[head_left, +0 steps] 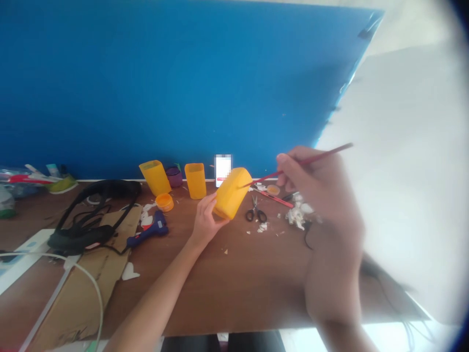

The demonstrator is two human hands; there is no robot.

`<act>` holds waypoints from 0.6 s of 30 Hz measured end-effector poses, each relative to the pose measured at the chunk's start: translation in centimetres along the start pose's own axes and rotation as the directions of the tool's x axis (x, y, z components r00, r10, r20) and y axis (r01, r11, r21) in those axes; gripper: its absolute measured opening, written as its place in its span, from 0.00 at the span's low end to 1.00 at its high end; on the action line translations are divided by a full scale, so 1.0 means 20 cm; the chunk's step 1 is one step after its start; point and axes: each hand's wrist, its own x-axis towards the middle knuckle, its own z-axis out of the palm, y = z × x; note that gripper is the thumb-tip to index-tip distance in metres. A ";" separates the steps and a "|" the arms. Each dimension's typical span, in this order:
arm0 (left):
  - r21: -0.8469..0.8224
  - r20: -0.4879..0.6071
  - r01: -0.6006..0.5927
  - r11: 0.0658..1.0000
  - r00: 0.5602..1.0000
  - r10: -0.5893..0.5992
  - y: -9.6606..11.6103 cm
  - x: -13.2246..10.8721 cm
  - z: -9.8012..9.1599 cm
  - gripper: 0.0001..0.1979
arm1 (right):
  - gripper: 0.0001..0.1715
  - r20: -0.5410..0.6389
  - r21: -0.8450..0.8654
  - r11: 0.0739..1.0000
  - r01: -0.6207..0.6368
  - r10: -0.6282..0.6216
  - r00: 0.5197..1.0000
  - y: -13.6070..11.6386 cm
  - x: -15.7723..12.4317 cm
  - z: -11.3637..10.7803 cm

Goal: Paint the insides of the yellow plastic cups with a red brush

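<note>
My left hand (207, 219) grips a yellow cup (231, 195) by its lower end and holds it tilted above the table. In my right hand (311, 181) is a thin red paintbrush (326, 153), pinched between thumb and fingers. The brush's tip meets or nearly meets the cup's side. Two more yellow cups stand behind: one (156, 177) leans a little, the other (195, 181) is upright. An orange paint jar (164, 202) sits open in front of them.
Black-handled scissors (256, 210), a red cutter (276, 198) and crumpled white scraps (297, 215) lie beyond my hands. To the left are a blue glue gun (150, 230), cardboard (88, 278), a black strap headset (88, 234) and cables. A lit phone (222, 168) leans at the blue wall.
</note>
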 end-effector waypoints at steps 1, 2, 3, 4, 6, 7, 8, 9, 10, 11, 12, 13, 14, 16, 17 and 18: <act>-0.001 -0.002 0.005 1.000 1.000 -0.005 0.00 0.00 0.00 0.42 | 0.20 0.025 0.028 1.000 -0.013 0.012 1.000 -0.01 -0.01 0.00; -0.002 -0.004 0.007 1.000 1.000 -0.007 0.00 0.00 0.00 0.42 | 0.20 0.027 0.045 0.999 -0.020 0.019 0.999 -0.01 -0.01 0.00; -0.003 -0.007 0.007 1.000 1.000 -0.007 0.00 0.01 -0.01 0.42 | 0.19 0.012 0.045 0.999 -0.021 0.020 1.000 -0.01 -0.01 0.00; -0.005 -0.011 0.002 1.000 1.000 -0.002 0.00 0.01 -0.01 0.42 | 0.20 -0.016 0.031 0.999 -0.015 0.015 1.000 0.00 0.00 0.00; -0.009 -0.016 -0.007 1.000 1.000 0.007 0.01 0.01 -0.01 0.42 | 0.20 -0.085 -0.018 1.000 0.009 -0.010 0.996 0.02 0.02 0.01; -0.011 -0.015 -0.011 1.000 1.000 0.011 0.01 0.01 -0.01 0.42 | 0.20 -0.112 -0.043 0.999 0.019 -0.024 0.993 0.03 0.03 0.02; -0.014 -0.014 -0.014 1.000 1.000 0.014 0.01 0.01 -0.01 0.42 | 0.20 -0.134 -0.063 0.998 0.027 -0.035 0.990 0.05 0.04 0.03; -0.014 -0.012 -0.015 1.000 1.000 0.015 0.01 0.01 -0.01 0.41 | 0.20 -0.146 -0.076 0.997 0.029 -0.040 0.989 0.05 0.05 0.03; -0.012 -0.011 -0.015 1.000 1.000 0.015 0.01 0.01 -0.01 0.41 | 0.20 -0.151 -0.081 0.996 0.029 -0.041 0.988 0.06 0.05 0.04; -0.008 -0.012 -0.016 1.000 1.000 0.016 0.01 0.01 -0.01 0.41 | 0.20 -0.145 -0.078 0.997 0.029 -0.040 0.989 0.05 0.05 0.04; -0.003 -0.016 -0.018 1.000 1.000 0.018 0.01 0.02 -0.01 0.41 | 0.20 -0.124 -0.065 0.998 0.025 -0.033 0.992 0.05 0.05 0.04; 0.001 -0.020 -0.021 1.000 1.000 0.021 0.01 0.02 -0.01 0.41 | 0.21 -0.092 -0.043 0.999 0.019 -0.023 0.995 0.04 0.04 0.03; 0.004 -0.025 -0.022 1.000 0.999 0.022 0.01 0.02 -0.01 0.41 | 0.21 -0.051 -0.014 1.000 0.011 -0.012 0.999 0.02 0.03 0.03; 0.003 -0.029 -0.035 0.999 0.999 0.035 0.01 0.03 -0.02 0.41 | 0.21 0.032 0.047 0.999 -0.010 0.009 0.999 0.00 0.01 0.02; 0.001 -0.031 -0.041 0.999 0.999 0.041 0.01 0.03 -0.02 0.41 | 0.21 0.054 0.071 0.997 -0.021 0.017 0.998 -0.01 0.01 0.01; -0.002 -0.032 -0.046 0.999 0.998 0.046 0.01 0.03 -0.02 0.42 | 0.20 0.056 0.081 0.996 -0.027 0.022 0.998 -0.01 0.01 0.01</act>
